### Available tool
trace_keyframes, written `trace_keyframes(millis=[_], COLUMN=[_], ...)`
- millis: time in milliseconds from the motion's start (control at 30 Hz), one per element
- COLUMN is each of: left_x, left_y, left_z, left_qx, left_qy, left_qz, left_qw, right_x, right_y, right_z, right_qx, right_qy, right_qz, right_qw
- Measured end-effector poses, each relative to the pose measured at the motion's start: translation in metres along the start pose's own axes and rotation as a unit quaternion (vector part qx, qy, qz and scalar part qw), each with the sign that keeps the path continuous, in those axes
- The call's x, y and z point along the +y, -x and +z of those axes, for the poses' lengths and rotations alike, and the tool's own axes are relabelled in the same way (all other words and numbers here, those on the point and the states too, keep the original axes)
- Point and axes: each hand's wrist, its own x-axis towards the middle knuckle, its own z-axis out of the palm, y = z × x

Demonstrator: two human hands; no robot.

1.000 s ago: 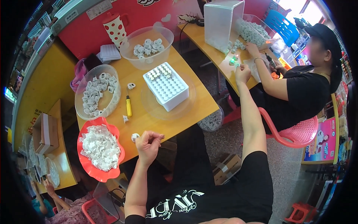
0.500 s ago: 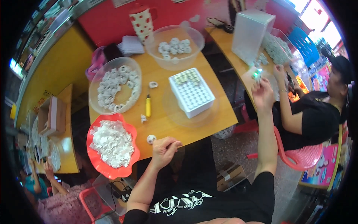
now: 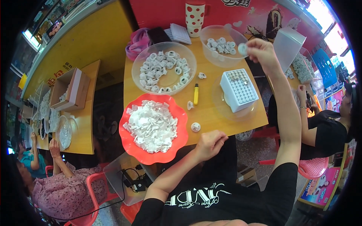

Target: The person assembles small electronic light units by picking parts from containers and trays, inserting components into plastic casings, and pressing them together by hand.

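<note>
My right hand (image 3: 263,52) reaches far out, pinching a small round white plastic part (image 3: 242,49) at the right rim of the far clear bowl (image 3: 215,55). Several similar white parts (image 3: 220,44) lie inside that bowl. Close to the table's front edge, my left hand (image 3: 211,145) is closed, and anything within its fingers is hidden. A lone round white part (image 3: 195,127) sits just beyond it. On the right side, a white block (image 3: 241,92) holds rows of small round pieces, some tan and the others white.
A red scalloped dish (image 3: 154,157) holds flat white pieces. Behind it stands a larger clear bowl (image 3: 169,77) of white parts. A yellow-handled tool (image 3: 196,94) lies mid-table. A spotted tumbler (image 3: 195,22) stands at the back. A co-worker (image 3: 326,124) sits at the right.
My right hand has moved from beside the co-worker's table to the far bowl. The green glow seen earlier at its fingers is gone. My view has swung left; the left hand stays closed.
</note>
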Motion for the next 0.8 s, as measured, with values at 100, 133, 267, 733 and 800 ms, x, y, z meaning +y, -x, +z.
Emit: trace_keyframes(millis=[100, 133, 267, 733, 800], left_x=[0.010, 0.011, 0.007, -0.064, -0.073], left_y=[0.024, 0.035, 0.083, 0.169, 0.174], left_z=[-0.005, -0.006, -0.015, -0.003, -0.005], left_qx=[-0.036, -0.050, -0.090, -0.095, -0.077], left_qy=[0.010, 0.028, 0.010, 0.044, 0.038], left_qz=[0.116, 0.104, 0.057, -0.279, -0.299], left_qw=[0.993, 0.993, 0.994, 0.955, 0.951], right_x=[0.019, 0.023, 0.031, -0.040, -0.045], right_y=[-0.024, -0.025, -0.015, 0.071, 0.104], right_z=[0.002, 0.006, 0.019, 0.056, 0.086], right_qx=[0.096, 0.093, 0.125, -0.099, -0.224], right_qy=[-0.075, -0.074, -0.101, -0.039, -0.043], right_qz=[0.049, 0.046, 0.049, -0.033, 0.006], right_qw=[0.991, 0.992, 0.986, 0.994, 0.974])
